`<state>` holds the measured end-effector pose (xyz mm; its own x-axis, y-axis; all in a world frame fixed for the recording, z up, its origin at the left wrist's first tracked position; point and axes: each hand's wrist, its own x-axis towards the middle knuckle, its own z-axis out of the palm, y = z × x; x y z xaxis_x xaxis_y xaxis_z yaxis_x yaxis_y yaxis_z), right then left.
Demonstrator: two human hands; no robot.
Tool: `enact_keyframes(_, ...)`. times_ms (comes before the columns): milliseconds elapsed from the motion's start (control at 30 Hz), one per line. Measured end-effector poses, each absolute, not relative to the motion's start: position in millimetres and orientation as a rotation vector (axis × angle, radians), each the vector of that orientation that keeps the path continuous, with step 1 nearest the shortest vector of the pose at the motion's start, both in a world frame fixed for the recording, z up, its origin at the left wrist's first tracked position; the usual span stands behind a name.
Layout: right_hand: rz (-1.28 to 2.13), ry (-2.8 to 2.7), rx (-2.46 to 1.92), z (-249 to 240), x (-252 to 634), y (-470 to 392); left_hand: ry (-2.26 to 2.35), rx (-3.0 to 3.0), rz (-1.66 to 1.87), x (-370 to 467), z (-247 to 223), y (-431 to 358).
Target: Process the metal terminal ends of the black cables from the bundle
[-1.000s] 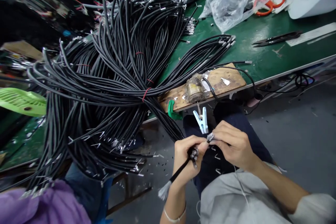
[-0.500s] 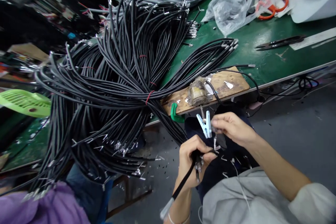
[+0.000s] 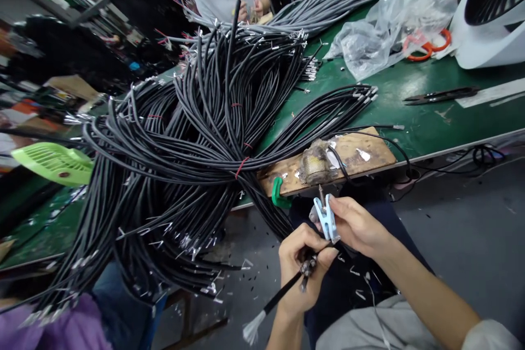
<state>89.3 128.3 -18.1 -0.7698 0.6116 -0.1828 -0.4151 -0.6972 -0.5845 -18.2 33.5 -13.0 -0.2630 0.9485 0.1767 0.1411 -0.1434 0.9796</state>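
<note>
My left hand [image 3: 302, 268] is closed around black cables [image 3: 283, 291]; one hangs out at the lower left with a frayed white end [image 3: 254, 328]. Their other ends show between thumb and fingers. My right hand [image 3: 361, 225] is closed beside a light blue clothespin [image 3: 327, 219], its fingers pressed together at the clip's right side; whether they grip it or something behind it is hard to see. The clip sits on a thin metal shaft [image 3: 321, 192] that comes from a tape-wrapped motor [image 3: 316, 165] on a wooden board [image 3: 375, 150].
A big pile of black cables [image 3: 205, 142] lies on the green table [image 3: 435, 131]. A green clamp [image 3: 279, 192] holds the board. Orange-handled scissors [image 3: 426, 50], black snips [image 3: 441, 95] and a plastic bag [image 3: 369, 38] lie at the right. Another person's hands [image 3: 251, 9] are across the table.
The view has shifted, so the table sits lower in the picture. My right hand has come closer to my left hand and the clip, and the cable ends now meet the clip's lower end.
</note>
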Motion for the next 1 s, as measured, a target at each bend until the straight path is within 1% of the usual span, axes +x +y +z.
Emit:
enact_keyframes(100, 2.462, -0.666, -0.504, -28, 95, 127, 1.433, 1.304, 1.472, -18, -11, 33)
enact_keyframes(200, 2.393, -0.7, -0.575, -41, 108, 125, 1.43, 1.344, 1.489, -18, -10, 30)
enact_keyframes(300, 2.251, -0.939, -0.662, -48, 126, 120, 1.435, 1.405, 1.506, -18, -10, 26)
enact_keyframes(433, 2.114, -1.3, -0.743, -43, 142, 110, 1.48, 1.475, 1.439, -17, -11, 23)
enact_keyframes(500, 2.128, -1.343, -0.721, -39, 144, 106, 1.513, 1.498, 1.385, -16, -10, 22)
enact_keyframes(600, 2.209, -1.265, -0.688, -38, 141, 101, 1.536, 1.529, 1.338, -15, -9, 23)
enact_keyframes(733, 2.294, -1.174, -0.701, -43, 140, 100, 1.454, 1.558, 1.308, -21, -7, 26)
enact_keyframes(800, 2.3, -1.278, -0.642, -44, 142, 100, 1.391, 1.511, 1.3, -28, -9, 25)
enact_keyframes(867, 2.28, -1.514, -0.517, -43, 141, 98, 1.294, 1.337, 1.357, -36, -14, 24)
enact_keyframes(933, 2.118, -1.758, -0.526, -40, 136, 93, 1.149, 1.111, 1.431, -43, -19, 22)
enact_keyframes(1000, 1.768, -1.884, -0.674, -34, 124, 84, 1.042, 0.982, 1.45, -47, -24, 21)
